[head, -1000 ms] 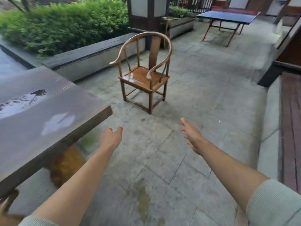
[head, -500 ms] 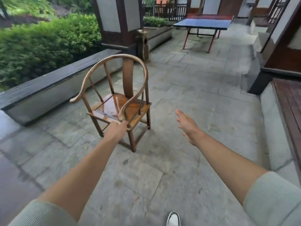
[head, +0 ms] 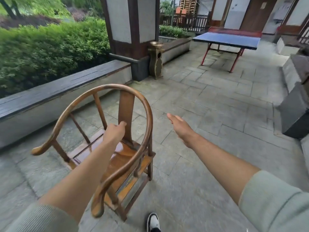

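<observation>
A wooden horseshoe-back armchair (head: 127, 157) stands on the stone paving just in front of me, its back toward the far side. My left hand (head: 115, 132) reaches in over the seat, fingers loosely curled and thumb tip at the edge of the central back splat; I cannot tell whether it touches the wood. It holds nothing. To the right of the chair's curved rail, my right hand (head: 178, 125) hovers above the floor with straight fingers and holds nothing.
A low stone ledge (head: 50, 97) with a hedge behind runs along the left. Beyond the chair stand a pillar (head: 132, 30) and a brass stand (head: 156, 61). A blue table-tennis table (head: 225, 39) is far right, a raised step (head: 294, 113) at right, my shoe (head: 153, 221) below.
I have walked up to the chair and the dark table at left has left view. My left hand moved from the near armrest end to over the seat by the back splat.
</observation>
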Available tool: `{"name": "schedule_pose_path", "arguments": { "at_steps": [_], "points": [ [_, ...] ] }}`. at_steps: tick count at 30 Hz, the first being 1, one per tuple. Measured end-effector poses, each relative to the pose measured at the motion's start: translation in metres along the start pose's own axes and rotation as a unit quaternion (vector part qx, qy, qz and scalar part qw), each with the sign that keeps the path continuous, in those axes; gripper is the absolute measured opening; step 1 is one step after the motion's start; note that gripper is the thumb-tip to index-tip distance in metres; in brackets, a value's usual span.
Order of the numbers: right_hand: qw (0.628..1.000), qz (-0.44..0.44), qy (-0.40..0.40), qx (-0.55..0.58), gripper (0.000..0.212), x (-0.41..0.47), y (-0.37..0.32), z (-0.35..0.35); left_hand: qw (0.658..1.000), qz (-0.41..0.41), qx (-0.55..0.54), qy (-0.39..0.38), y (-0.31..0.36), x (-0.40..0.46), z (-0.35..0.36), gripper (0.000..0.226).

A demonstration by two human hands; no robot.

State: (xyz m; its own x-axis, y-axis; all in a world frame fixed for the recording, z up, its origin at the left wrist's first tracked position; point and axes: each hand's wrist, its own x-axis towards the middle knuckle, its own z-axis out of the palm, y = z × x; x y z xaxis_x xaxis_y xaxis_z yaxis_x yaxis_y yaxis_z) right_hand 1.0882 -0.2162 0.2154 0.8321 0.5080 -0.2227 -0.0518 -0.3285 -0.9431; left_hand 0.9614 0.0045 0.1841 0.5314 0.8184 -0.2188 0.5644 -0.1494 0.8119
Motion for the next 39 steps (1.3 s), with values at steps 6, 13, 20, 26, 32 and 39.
{"name": "schedule_pose_path", "arguments": {
  "at_steps": [6,13,20,26,32,39],
  "points": [
    [0.998,0.004,-0.023,-0.065,0.052,0.217,-0.055,0.0,0.998,-0.048,-0.049,0.0,0.077,0.175,0.062,0.039],
    [0.945,-0.056,-0.209,-0.245,0.065,0.436,-0.103,0.068,0.98,-0.16,-0.095,0.071,0.099,0.32,0.12,0.041],
    [0.833,-0.189,-0.393,-0.342,0.05,0.602,-0.119,0.165,0.922,-0.276,-0.125,0.24,0.097,0.418,0.14,0.029],
    [0.8,-0.107,-0.467,-0.36,0.033,0.665,-0.132,0.244,0.837,-0.425,-0.123,0.321,0.078,0.395,0.144,0.032],
    [0.787,-0.028,-0.527,-0.319,0.029,0.691,-0.142,0.332,0.728,-0.517,-0.183,0.411,0.064,0.394,0.148,0.037],
    [0.78,0.046,-0.548,-0.299,0.023,0.704,-0.129,0.374,0.608,-0.635,-0.084,0.469,0.101,0.373,0.187,0.019]
  ]
}}
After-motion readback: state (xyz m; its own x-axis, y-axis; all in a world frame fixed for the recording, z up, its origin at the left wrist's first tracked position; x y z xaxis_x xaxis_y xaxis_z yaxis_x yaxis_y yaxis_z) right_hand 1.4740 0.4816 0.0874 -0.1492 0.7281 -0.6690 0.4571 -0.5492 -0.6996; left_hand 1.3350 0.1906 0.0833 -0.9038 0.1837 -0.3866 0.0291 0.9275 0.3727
